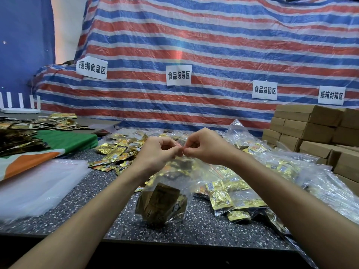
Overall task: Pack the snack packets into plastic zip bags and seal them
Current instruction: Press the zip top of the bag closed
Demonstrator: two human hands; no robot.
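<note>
A clear plastic zip bag [174,183] hangs above the speckled table [81,206], with several gold snack packets [161,202] inside at its bottom. My left hand [157,152] and my right hand [206,146] meet at the bag's top edge, and both pinch it with fingertips close together. Loose gold snack packets [116,152] lie scattered on the table behind my hands.
A stack of empty clear zip bags [37,187] lies at the left. Filled bags of packets [242,191] pile up at the right. Cardboard boxes [310,129] stand at the far right. A green and orange cloth [64,142] and more packets [17,136] lie at the far left.
</note>
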